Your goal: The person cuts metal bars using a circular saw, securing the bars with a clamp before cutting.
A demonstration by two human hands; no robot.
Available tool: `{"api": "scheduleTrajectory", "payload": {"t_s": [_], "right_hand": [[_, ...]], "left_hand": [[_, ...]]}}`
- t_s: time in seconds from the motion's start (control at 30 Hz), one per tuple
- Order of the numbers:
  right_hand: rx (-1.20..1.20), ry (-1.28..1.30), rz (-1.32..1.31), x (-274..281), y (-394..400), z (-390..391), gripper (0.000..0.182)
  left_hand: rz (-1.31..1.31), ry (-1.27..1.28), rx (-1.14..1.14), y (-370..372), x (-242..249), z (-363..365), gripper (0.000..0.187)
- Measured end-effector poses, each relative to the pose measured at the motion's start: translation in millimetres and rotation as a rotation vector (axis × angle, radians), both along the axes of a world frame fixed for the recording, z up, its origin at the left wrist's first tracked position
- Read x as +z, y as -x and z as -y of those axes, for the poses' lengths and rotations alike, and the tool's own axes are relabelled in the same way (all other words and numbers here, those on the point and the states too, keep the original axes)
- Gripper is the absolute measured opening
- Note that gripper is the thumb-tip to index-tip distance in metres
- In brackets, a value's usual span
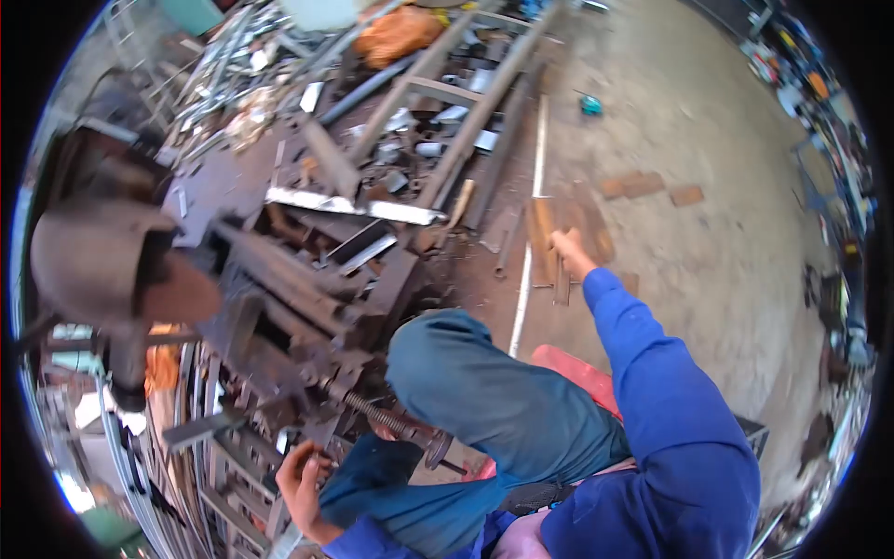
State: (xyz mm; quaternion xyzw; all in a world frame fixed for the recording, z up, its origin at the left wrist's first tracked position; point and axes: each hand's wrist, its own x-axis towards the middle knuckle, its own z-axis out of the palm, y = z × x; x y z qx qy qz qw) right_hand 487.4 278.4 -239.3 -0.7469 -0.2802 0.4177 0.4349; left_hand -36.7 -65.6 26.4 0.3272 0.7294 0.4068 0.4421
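Note:
My right hand (572,252) reaches out low over the floor, fingers closed at the edge of a flat brown plate (541,222). More flat brown pieces (593,219) lie just beyond and beside it. My left hand (304,489) is down by my left knee, fingers loosely bent and apart, with nothing visible in them. Near it is the threaded screw (377,413) of a rusty bench vise (279,279), which stands at my left. Blur hides the finer detail of both hands.
A welding mask (98,261) hangs close at the left. Metal offcuts fill a steel frame (447,90) ahead. A long white strip (524,298) runs along the floor. Brown blocks (687,196) and a teal object (590,105) lie farther off. A red seat (577,373) is beneath me.

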Motion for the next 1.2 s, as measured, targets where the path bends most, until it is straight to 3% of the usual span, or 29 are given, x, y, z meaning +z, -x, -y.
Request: {"api": "scheduleTrajectory", "payload": {"t_s": [0.07,0.1,0.17,0.2,0.27,0.43,0.57,0.7,0.77,0.93,1.03,1.1,1.2], "right_hand": [[0.173,0.325,-0.039,-75,-38,23,0.038],[0.158,0.338,-0.036,-82,-42,36,0.038],[0.152,0.581,0.34,-98,-38,51,0.06],[0.143,0.595,0.337,-105,-40,51,0.06],[0.158,0.591,0.385,-117,-43,48,0.078],[0.109,0.52,0.513,-92,-47,-12,0.094],[0.12,0.251,0.768,-84,-49,-45,0.08],[0.487,0.093,0.512,-82,-35,-33,0.053],[0.666,-0.038,0.416,-131,-36,-4,0.044],[0.97,0.225,0.421,-123,6,91,0.044],[1.116,0.198,0.361,-130,20,122,0.043],[1.375,0.217,0.347,-110,24,125,0.04],[1.324,0.193,0.39,-116,37,106,0.04]], "left_hand": [[-0.024,0.032,0.034,-1,0,0,0.036],[-0.041,0.004,0.03,4,-8,3,0.036],[-0.036,0.085,0.07,8,-6,11,0.037],[-0.035,0.155,0.121,9,-3,15,0.038],[-0.09,0.101,0.12,16,-13,27,0.036],[-0.057,0.032,0.212,8,-9,13,0.037],[-0.072,0.071,0.223,9,-25,5,0.036],[-0.164,0.111,0.216,17,-38,12,0.036],[-0.19,0.172,0.176,19,-43,15,0.036],[-0.381,0.36,0.017,13,-53,24,0.031],[-0.438,0.356,-0.011,11,-53,34,0.029],[-0.431,0.344,0.011,9,-48,40,0.03],[-0.398,0.328,0.025,5,-45,44,0.031]]}}
